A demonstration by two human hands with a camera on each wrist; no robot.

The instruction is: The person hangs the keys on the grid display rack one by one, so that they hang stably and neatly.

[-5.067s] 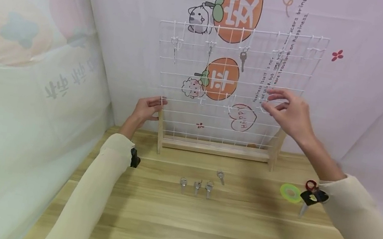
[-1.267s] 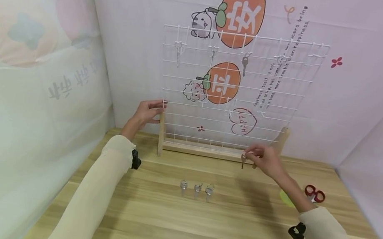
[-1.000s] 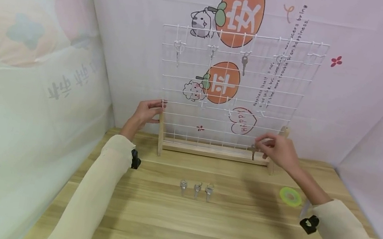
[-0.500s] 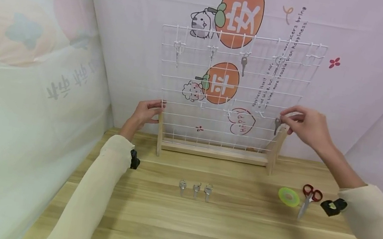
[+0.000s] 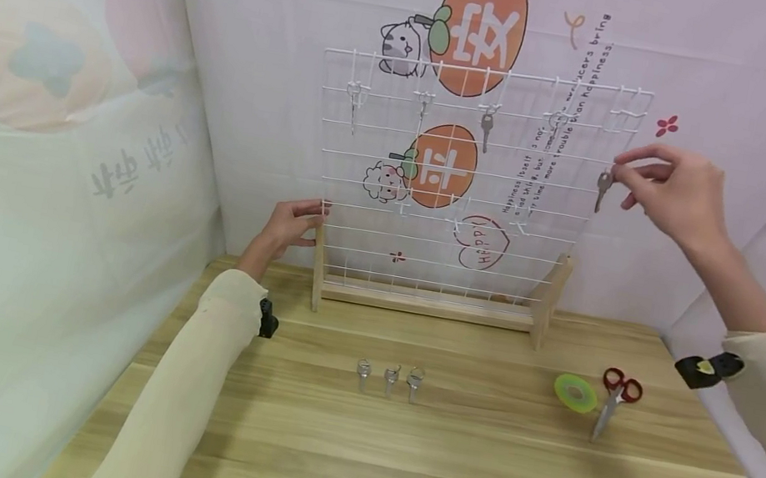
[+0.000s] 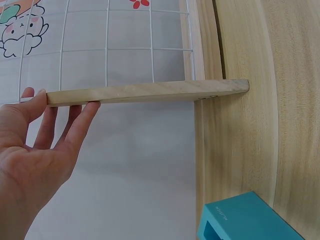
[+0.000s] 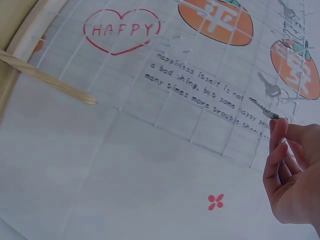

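My right hand (image 5: 679, 196) pinches a small key (image 5: 602, 189) by its top, beside the upper right edge of the white wire grid rack (image 5: 454, 244). In the right wrist view that key (image 7: 262, 107) points away from the fingertips, in front of the mesh. My left hand (image 5: 290, 225) grips the rack's left wooden upright (image 6: 145, 91), thumb on one side and fingers on the other. A hanging key (image 5: 487, 129) is plain on the upper row of hooks; thinner ones hang to its left. An upper-right hook (image 5: 626, 115) is near my right hand.
Three keys with rings, one of them a key (image 5: 414, 381), lie in a row on the wooden table (image 5: 390, 469). Red-handled scissors (image 5: 612, 404) and a yellow-green tape roll (image 5: 575, 393) lie at the right. Lower hooks (image 5: 457, 222) sit mid-grid. A printed cloth hangs behind.
The fourth key has left the table in my right hand, which has risen up and right along the rack to its upper right edge. My left hand stays on the upright.
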